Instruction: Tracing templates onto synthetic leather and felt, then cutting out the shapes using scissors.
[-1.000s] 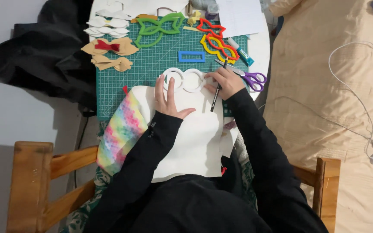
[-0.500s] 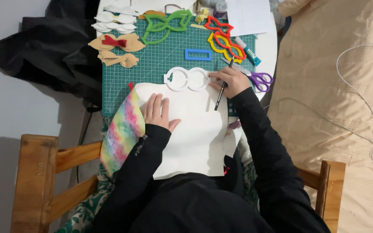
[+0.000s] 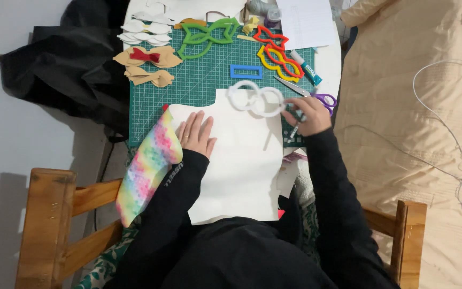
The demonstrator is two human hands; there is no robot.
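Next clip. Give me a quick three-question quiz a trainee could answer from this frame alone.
1. True or false: the left hand lies flat on the white sheet.
2. What does the right hand hold? A) a pen B) a glue stick C) a ruler
3. Fill in: the scissors have ______ handles.

Key
1. True. The palm is down on the sheet, beside the rainbow cloth.
2. A. A dark pen points down from the fingers, next to the white double-ring cutout. The glue stick lies untouched on the green cutting mat.
3. Purple.
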